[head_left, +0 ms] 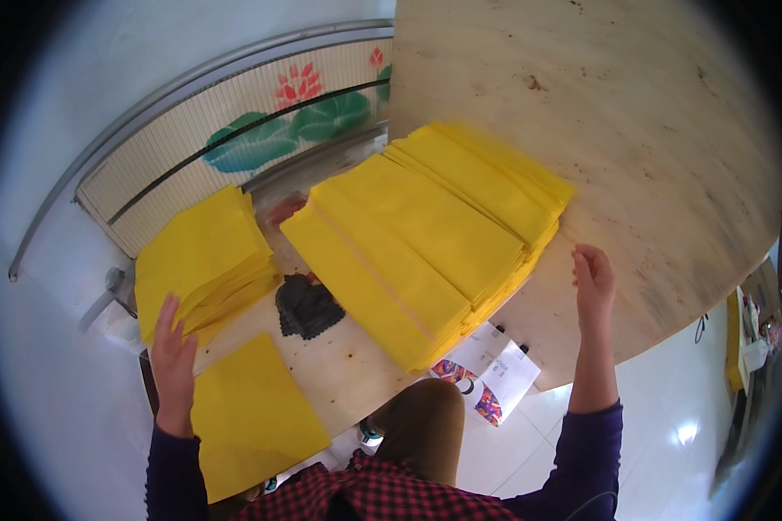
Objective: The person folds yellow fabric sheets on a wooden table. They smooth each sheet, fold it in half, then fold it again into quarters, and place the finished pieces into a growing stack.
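My left hand (174, 360) is raised with its fingers stretched and apart, holding nothing. It hovers beside the near corner of a stack of yellow cloth-like sheets (204, 243) at the left. Below it, a single flat yellow sheet (252, 417) lies at the table's near edge. In the middle, a larger pile of yellow sheets (391, 234) lies in overlapping bundles, and a pale orange line crosses one of them. To the right of this pile is my right hand (593, 278), its fingers curled in and nothing showing in them. It touches none of the sheets.
Dark zigzag-edged cloth pieces (308, 306) lie between the two yellow piles. The wooden table (652, 165) extends to the far right. A slatted panel painted with lotus (252, 143) stands behind. On the floor is a white patterned bag (491, 373), near my knee (426, 417).
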The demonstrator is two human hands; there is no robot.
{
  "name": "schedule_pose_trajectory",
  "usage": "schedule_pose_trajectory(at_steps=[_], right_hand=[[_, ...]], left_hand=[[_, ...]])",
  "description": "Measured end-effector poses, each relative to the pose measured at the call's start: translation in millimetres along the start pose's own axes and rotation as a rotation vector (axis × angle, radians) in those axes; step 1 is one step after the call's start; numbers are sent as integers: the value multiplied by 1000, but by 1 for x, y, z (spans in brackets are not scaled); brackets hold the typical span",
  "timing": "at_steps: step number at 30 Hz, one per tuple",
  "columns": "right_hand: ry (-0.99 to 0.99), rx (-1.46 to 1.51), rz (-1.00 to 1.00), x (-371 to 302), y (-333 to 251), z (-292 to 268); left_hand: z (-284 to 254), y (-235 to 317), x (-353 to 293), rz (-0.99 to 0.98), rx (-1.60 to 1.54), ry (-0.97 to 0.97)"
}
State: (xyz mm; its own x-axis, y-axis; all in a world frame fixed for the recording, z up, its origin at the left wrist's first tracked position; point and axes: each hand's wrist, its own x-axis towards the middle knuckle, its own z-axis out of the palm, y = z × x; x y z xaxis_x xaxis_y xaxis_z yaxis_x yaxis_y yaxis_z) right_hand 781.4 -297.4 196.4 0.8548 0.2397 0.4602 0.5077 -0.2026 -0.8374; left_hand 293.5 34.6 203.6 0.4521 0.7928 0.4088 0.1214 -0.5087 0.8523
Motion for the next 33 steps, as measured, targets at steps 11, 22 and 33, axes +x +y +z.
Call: schedule_pose_trajectory(at_steps=[11,22,33], right_hand=[[22,211,321,91,86,25],[90,365,420,137,84,63],[158,446,202,136,74,73]], left_hand=[[-54,-34,-62,-185,-390,190],[-33,-35,-51,-200,-29,269],[30,1,-3,-13,38,17]])
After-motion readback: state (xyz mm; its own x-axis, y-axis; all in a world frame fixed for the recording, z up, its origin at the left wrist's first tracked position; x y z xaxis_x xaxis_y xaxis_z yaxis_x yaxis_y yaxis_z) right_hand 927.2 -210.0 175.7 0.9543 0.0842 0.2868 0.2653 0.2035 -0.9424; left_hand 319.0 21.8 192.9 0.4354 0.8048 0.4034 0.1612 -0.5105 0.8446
